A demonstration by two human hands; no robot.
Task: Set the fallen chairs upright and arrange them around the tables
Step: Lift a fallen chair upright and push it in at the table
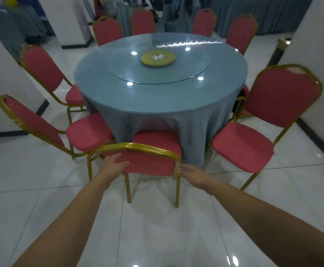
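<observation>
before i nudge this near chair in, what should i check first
1. Near chair upright on its legs: ok.
2. Left hand flat on its backrest: ok.
3. Right hand touching the frame corner: cannot tell.
4. Seat tucked to the tablecloth: ok.
5. Gap to right chair: ok; to left chair: cannot tell, the seats look close.
6. No fallen chair in view: ok.
</observation>
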